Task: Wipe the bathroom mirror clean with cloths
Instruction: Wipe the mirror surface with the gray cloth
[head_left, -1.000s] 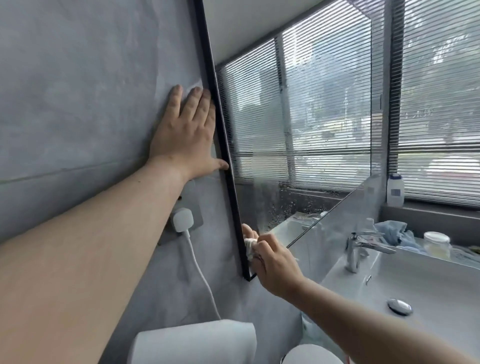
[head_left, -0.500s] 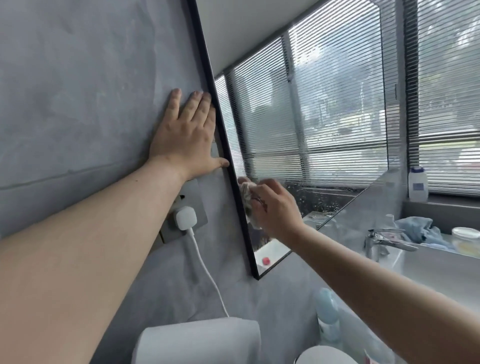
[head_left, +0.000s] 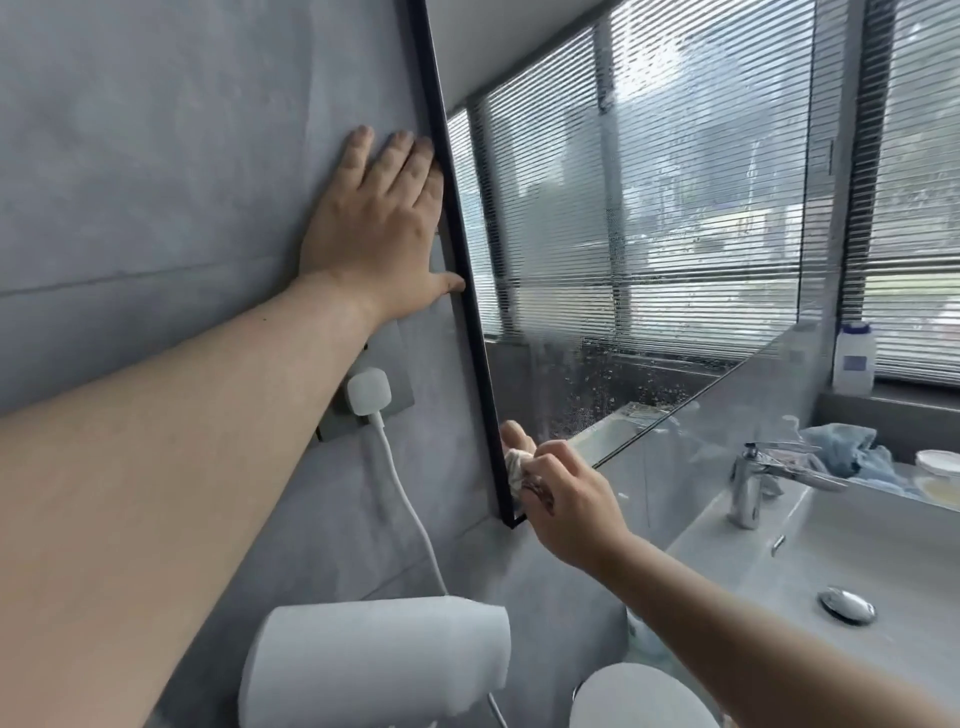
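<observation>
A black-framed mirror hangs on the grey wall and reflects the window blinds; a hazy streak and water droplets mark its lower middle. My left hand lies flat on the wall beside the mirror's left frame, fingers straight, thumb touching the frame. My right hand grips a small crumpled whitish cloth and presses it against the glass at the mirror's bottom left corner. Most of the cloth is hidden by my fingers.
A white plug with a cable sits in a wall socket under my left hand. A white paper roll lies below. To the right are a sink with a chrome tap, a blue cloth and a white bottle.
My right hand with the cloth went up the left edge of the glass, then came back down to the bottom corner. My left hand stayed on the wall.
</observation>
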